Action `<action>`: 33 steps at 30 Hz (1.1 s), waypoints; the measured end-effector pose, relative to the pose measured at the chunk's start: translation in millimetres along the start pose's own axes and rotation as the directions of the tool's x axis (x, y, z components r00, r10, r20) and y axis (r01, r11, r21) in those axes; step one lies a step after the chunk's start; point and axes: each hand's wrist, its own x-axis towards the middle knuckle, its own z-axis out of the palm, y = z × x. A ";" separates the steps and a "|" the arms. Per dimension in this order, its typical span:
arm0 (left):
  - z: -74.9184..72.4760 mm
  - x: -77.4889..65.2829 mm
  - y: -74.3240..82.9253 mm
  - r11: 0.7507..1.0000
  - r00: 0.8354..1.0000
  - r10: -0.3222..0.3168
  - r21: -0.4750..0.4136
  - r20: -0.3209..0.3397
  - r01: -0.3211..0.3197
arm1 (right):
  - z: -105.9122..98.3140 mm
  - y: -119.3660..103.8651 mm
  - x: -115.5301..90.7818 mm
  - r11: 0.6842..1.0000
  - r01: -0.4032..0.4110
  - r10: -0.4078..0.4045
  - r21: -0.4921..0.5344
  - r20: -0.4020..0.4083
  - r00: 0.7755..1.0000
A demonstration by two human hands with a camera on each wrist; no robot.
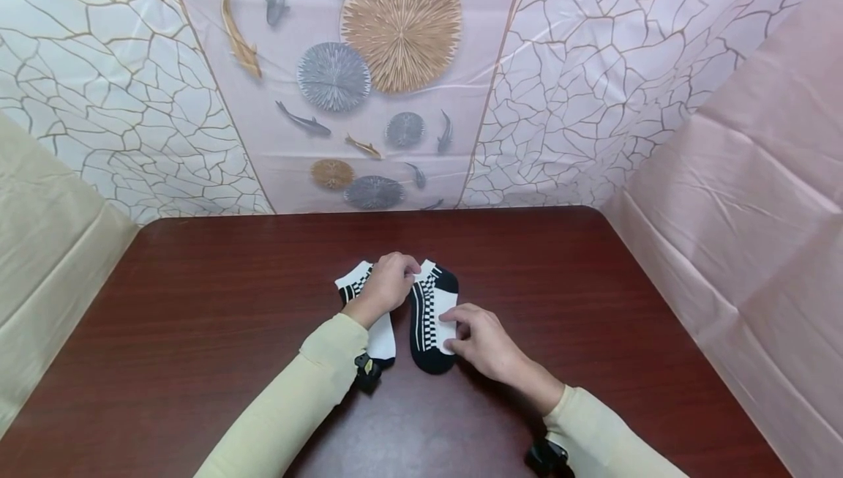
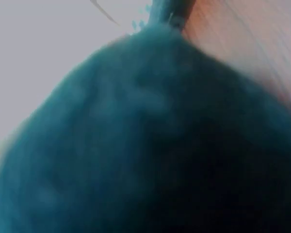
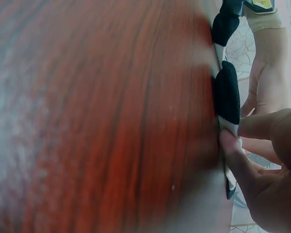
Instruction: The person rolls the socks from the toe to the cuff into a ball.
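Two white-and-black ankle socks with checkered stripes lie side by side on the table. The right sock (image 1: pixel 428 317) lies flat, its dark toe towards me and its cuff away. Partly hidden under my left forearm is the left sock (image 1: pixel 380 335). My left hand (image 1: pixel 385 280) reaches across it, fingertips pinching at the right sock's cuff. My right hand (image 1: pixel 484 339) holds the right sock's near right edge between thumb and index finger; the right wrist view shows that thumb (image 3: pixel 230 141) against the sock's edge. A blurred dark shape fills most of the left wrist view.
The dark red-brown wooden table (image 1: pixel 230 302) has a rounded far edge. Behind it hangs a patterned cloth (image 1: pixel 402 24) with fish and discs; plain pale cloth (image 1: pixel 737 170) hangs along the sides. Small black wrist cameras sit below both hands.
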 end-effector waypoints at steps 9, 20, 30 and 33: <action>-5.7 -0.8 -1.4 0.989 0.999 -0.014 -0.147 -0.041 0.007 | 2.3 -1.4 1.3 0.998 0.053 -0.053 0.022 -0.022 0.998; -14.1 -5.1 -4.7 0.973 0.999 -0.033 -0.231 -0.037 0.023 | 5.7 -5.7 3.2 0.997 0.068 -0.067 0.030 -0.031 0.997; -25.2 -11.0 -10.2 0.968 0.996 0.001 -0.251 -0.087 -0.023 | 8.7 -11.2 7.8 0.996 0.081 -0.079 0.038 -0.053 0.995; -28.7 -12.6 -13.3 0.967 0.995 -0.002 -0.255 -0.095 -0.023 | 9.4 -14.4 9.6 0.995 0.087 -0.085 0.044 -0.054 0.995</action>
